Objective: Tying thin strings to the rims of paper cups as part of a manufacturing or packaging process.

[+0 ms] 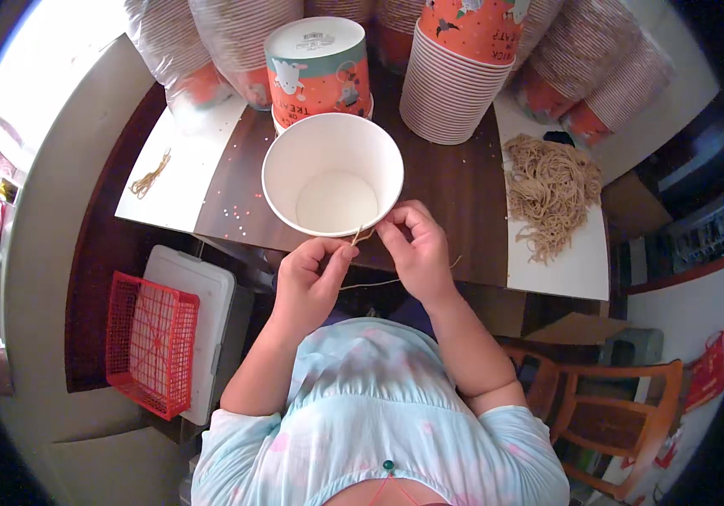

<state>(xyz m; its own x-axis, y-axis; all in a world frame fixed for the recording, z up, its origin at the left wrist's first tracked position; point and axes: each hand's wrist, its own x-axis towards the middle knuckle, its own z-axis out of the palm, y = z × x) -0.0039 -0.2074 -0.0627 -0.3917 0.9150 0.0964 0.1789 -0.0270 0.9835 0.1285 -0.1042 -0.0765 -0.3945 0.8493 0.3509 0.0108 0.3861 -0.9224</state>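
A white-lined paper bucket stands at the table's near edge, its open mouth tilted toward me. At the near side of its rim, a thin tan cord runs between my two hands. My left hand is closed, pinching the cord between thumb and fingers. To its right, my right hand is closed too, with thumb and fingertips on the cord against the bucket's rim. A loose length of the cord hangs in a curve below both hands. My fingers hide the exact crossing of the strands.
Behind stand an upside-down orange printed bucket and a tall bucket stack. Plastic-wrapped stacks line the back. A tan cord heap lies right, a small cord bundle left. Below are a red basket and a wooden chair.
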